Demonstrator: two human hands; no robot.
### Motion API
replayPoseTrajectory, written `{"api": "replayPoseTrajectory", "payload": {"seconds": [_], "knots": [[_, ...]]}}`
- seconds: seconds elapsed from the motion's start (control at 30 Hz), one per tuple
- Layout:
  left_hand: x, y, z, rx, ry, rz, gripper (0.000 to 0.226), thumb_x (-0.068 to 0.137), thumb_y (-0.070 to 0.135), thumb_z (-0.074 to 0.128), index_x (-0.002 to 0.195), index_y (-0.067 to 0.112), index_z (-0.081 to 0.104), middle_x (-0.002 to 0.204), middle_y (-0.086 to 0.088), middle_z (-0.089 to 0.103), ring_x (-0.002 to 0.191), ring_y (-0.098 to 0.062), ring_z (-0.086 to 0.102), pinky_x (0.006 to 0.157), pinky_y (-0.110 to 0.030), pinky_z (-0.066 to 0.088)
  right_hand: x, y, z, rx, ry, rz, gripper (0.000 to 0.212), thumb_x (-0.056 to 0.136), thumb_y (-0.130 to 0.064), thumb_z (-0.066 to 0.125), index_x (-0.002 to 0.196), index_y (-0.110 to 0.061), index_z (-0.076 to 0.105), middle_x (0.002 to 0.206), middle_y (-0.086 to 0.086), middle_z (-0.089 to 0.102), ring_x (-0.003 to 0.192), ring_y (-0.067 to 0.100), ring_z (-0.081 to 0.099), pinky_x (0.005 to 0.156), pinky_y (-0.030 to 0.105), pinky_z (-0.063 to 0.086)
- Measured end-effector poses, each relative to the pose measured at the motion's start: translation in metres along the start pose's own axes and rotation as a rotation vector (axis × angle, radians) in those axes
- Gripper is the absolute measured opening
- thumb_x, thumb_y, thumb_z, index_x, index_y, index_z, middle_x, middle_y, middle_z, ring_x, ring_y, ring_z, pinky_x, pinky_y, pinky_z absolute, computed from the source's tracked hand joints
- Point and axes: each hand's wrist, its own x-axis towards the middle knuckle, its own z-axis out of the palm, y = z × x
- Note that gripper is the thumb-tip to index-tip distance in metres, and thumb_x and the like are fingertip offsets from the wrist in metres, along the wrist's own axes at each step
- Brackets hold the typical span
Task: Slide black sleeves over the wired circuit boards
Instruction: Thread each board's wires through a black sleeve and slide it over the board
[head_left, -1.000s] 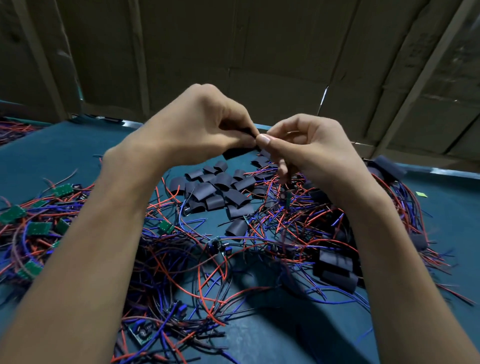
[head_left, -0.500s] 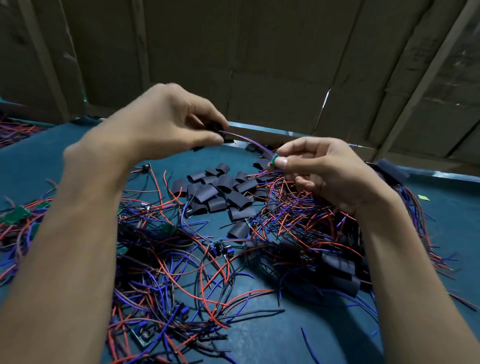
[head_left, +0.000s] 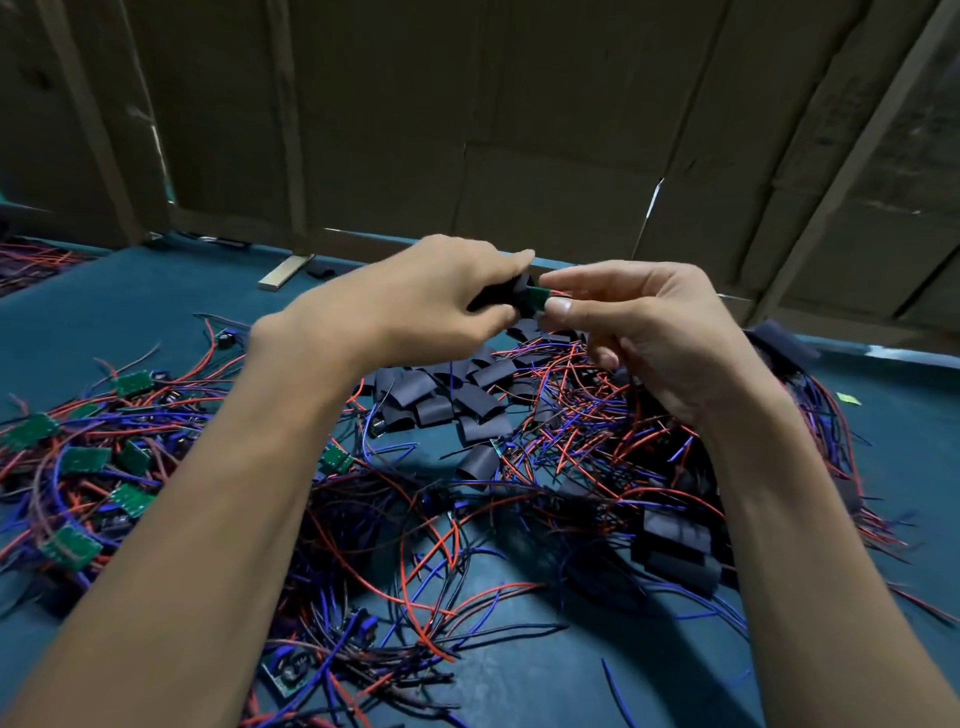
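Observation:
My left hand (head_left: 431, 296) pinches a black sleeve (head_left: 511, 299) held up above the table. My right hand (head_left: 654, 327) pinches a small green circuit board (head_left: 540, 298) at the sleeve's right end; only the board's right edge shows, the rest sits inside the sleeve. A heap of loose black sleeves (head_left: 447, 395) lies on the table below my hands. Bare green boards with red and blue wires (head_left: 78, 457) are piled at the left. Boards wearing black sleeves (head_left: 675, 540) lie at the right under my right forearm.
Tangled red, blue and black wires (head_left: 441, 545) cover the teal table (head_left: 156, 312). A cardboard wall (head_left: 519, 130) closes off the far edge. A small wooden strip (head_left: 285, 270) lies at the back. More wires sit at the far left edge (head_left: 31, 260).
My hands, apart half a second ago with wires stretched between them, have come together. The sleeve has run along the wires onto the green board.

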Motion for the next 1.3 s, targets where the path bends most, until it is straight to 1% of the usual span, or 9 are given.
{"api": "replayPoseTrajectory", "payload": {"seconds": [0.17,0.33,0.47,0.57,0.8,0.97,1.07,1.13,1.3], "knots": [[0.008,0.009,0.006,0.086,-0.102,-0.025,0.072,0.097,0.02,0.062,0.158,0.008,0.025,0.132,-0.01,0.056,0.122,-0.027,0.047,0.097,-0.023,0.028,0.002,0.005,0.001,-0.005,0.108,0.021,0.008,0.079,-0.004,0.081,0.086,-0.007,0.078,0.071,0.008,0.073,0.042,0.002,0.056,0.035,0.014,0.03],[0.011,0.009,0.004,0.112,0.001,-0.003,0.066,0.099,0.01,0.058,0.157,0.014,0.028,0.136,-0.009,0.058,0.127,-0.029,0.045,0.101,-0.031,0.033,0.001,0.004,0.003,0.033,0.062,0.078,0.012,0.081,-0.023,0.081,0.089,-0.013,0.082,0.09,0.014,0.078,0.074,0.018,0.076,0.032,0.015,0.025],[0.009,0.002,0.01,-0.008,0.04,0.065,0.084,0.094,0.025,0.068,0.16,0.017,0.018,0.145,-0.007,0.049,0.13,-0.024,0.042,0.109,-0.03,0.033,0.0,-0.002,-0.001,-0.049,0.125,0.003,0.009,0.082,-0.017,0.082,0.086,-0.009,0.079,0.075,0.019,0.075,0.035,0.003,0.051,0.032,0.012,0.023],[0.009,-0.021,0.028,-0.078,-0.06,-0.054,0.102,0.09,0.042,0.07,0.161,0.025,-0.001,0.156,-0.004,0.03,0.139,-0.024,0.031,0.12,-0.039,0.026,0.001,-0.008,-0.021,-0.084,0.319,-0.055,0.007,0.081,-0.012,0.08,0.076,-0.008,0.076,0.072,0.023,0.072,0.034,0.009,0.044,0.033,0.014,0.021],[-0.001,-0.042,0.098,0.214,-0.651,-0.272,0.061,0.089,0.024,0.042,0.147,0.041,0.034,0.15,-0.006,0.041,0.134,-0.04,0.039,0.105,-0.059,0.039,-0.01,-0.007,-0.08,-0.674,0.529,0.215,0.018,0.079,-0.029,0.081,0.08,-0.012,0.077,0.073,0.009,0.072,0.064,0.02,0.063,0.066,0.031,0.051],[0.005,-0.03,0.103,0.323,-0.479,-0.178,0.019,0.092,0.022,0.056,0.11,0.027,0.062,0.112,-0.008,0.058,0.111,-0.034,0.05,0.089,-0.049,0.044,-0.003,-0.004,-0.051,-0.921,0.712,0.04,0.012,0.084,-0.036,0.069,0.083,-0.025,0.073,0.089,0.001,0.074,0.1,0.024,0.069,0.098,0.047,0.051],[0.008,-0.032,0.075,0.098,-0.434,-0.255,0.017,0.092,0.031,0.068,0.104,0.02,0.069,0.096,-0.009,0.067,0.096,-0.031,0.064,0.082,-0.039,0.053,0.0,-0.006,-0.033,-0.786,0.567,-0.134,0.009,0.083,-0.032,0.073,0.082,-0.024,0.077,0.076,-0.006,0.074,0.079,0.012,0.072,0.082,0.034,0.057],[0.009,-0.031,0.052,0.038,-0.335,-0.278,0.018,0.099,0.029,0.059,0.102,0.014,0.069,0.09,-0.009,0.068,0.088,-0.03,0.064,0.075,-0.035,0.05,0.0,-0.006,-0.02,-0.611,0.375,-0.079,0.009,0.084,-0.027,0.078,0.083,-0.019,0.08,0.07,0.001,0.075,0.063,0.013,0.071,0.066,0.029,0.056],[0.006,-0.002,0.009,-0.341,-0.013,-0.211,0.029,0.107,0.023,0.045,0.115,0.012,0.071,0.098,-0.018,0.072,0.08,-0.028,0.067,0.074,-0.04,0.055,-0.001,0.004,0.013,-0.251,0.038,0.126,0.026,0.088,-0.034,0.078,0.106,-0.015,0.079,0.087,0.006,0.078,0.071,0.02,0.074,0.06,0.032,0.06]]}}
